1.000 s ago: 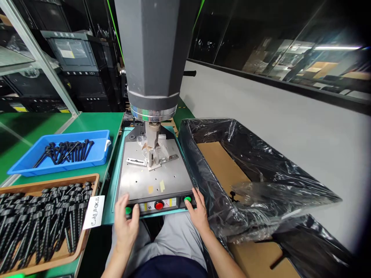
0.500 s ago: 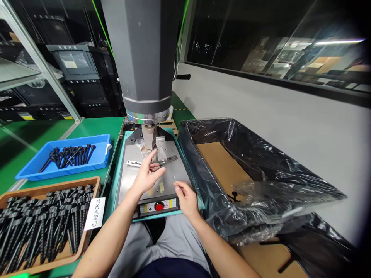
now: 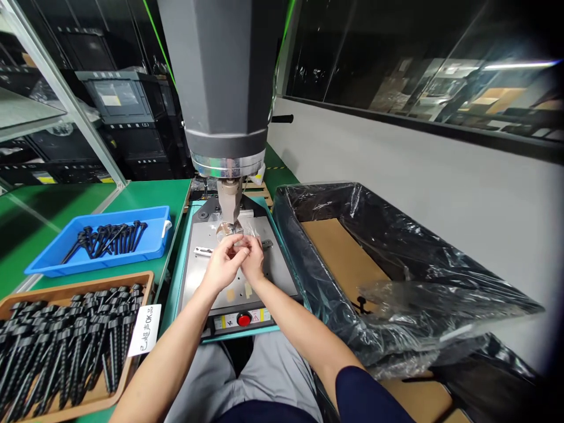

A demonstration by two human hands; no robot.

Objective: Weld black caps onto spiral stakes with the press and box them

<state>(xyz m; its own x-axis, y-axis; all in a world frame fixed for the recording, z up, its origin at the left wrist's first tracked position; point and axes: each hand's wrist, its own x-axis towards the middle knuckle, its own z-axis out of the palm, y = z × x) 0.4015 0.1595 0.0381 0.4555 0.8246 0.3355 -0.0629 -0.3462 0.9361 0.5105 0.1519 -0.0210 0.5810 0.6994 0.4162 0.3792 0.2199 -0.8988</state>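
My left hand (image 3: pixel 225 263) and my right hand (image 3: pixel 252 259) meet over the metal base plate (image 3: pixel 196 282), just below the tip of the press head (image 3: pixel 229 202). Fingers of both hands are curled with the fingertips together; whatever they hold, if anything, is hidden. Right behind the fingertips is a clear, shiny round piece (image 3: pixel 224 230) under the tip. A slotted metal bar (image 3: pixel 202 251) shows at the left of my hands, and part of another bar (image 3: pixel 267 244) at the right. Below my wrists, a red button (image 3: pixel 244 319) sits on the front panel.
At left, a blue tray (image 3: pixel 48 262) and a brown tray (image 3: pixel 147 288) hold many black ribbed stems with round heads. A white handwritten card (image 3: pixel 144 330) hangs on the brown tray. At right stands a bin lined with black plastic (image 3: pixel 423 258), with cardboard (image 3: pixel 343 252) inside.
My right hand has moved up and left from above the front panel to join my left hand. My left fingers, spread before, are now curled in.
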